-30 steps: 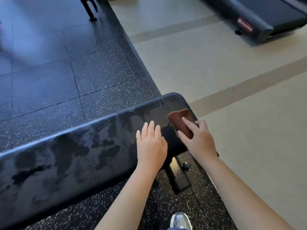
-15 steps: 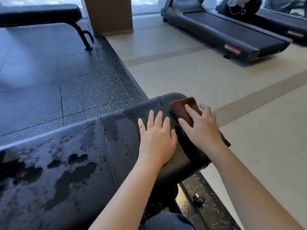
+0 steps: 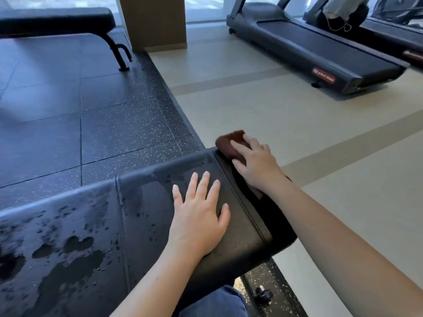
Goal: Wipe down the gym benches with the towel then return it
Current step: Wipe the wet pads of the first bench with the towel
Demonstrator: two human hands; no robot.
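Pressing towel (image 3: pixel 229 140) on bench (image 3: pixel 142 197) edge; left hand (image 3: pixel 199 218) flat

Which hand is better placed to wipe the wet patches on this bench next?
Probably the right hand: it presses the towel against the end of the bench. The left hand lies flat, nearer the wet patches, but holds nothing.

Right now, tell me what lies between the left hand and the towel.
Only bare bench padding: in the head view, a strip of dark upholstery with its end seam separates the left hand from the towel under the right hand.
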